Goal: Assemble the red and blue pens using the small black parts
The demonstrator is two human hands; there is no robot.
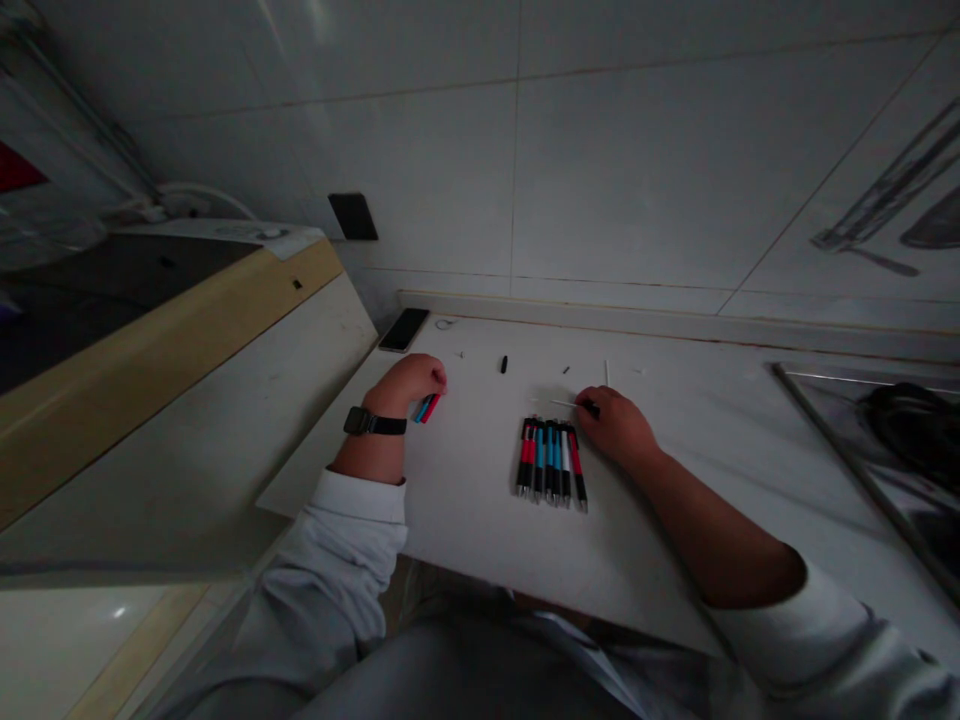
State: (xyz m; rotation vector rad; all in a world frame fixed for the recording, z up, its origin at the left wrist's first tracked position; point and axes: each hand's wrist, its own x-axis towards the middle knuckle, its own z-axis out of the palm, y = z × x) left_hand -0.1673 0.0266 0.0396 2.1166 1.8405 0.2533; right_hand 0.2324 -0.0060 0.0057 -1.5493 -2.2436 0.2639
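Observation:
My left hand [409, 382] rests curled on the white worktop [465, 500], closed around pens [427, 407] whose blue and red ends stick out below the fingers. A black watch [373, 423] is on that wrist. My right hand [615, 425] lies on the worktop, its fingers pinched on a small black pen part [590, 407] with a thin white refill [559, 403] pointing left from it. A row of several pens [551, 462], red, blue and white with black grips, lies side by side just left of my right hand.
A dark phone [403, 329] lies at the back left of the worktop. Small loose pen parts [504, 364] are scattered near the tiled wall. A steel sink [862, 470] with something dark in it is at the right. A lower wood-edged counter [172, 330] stands left.

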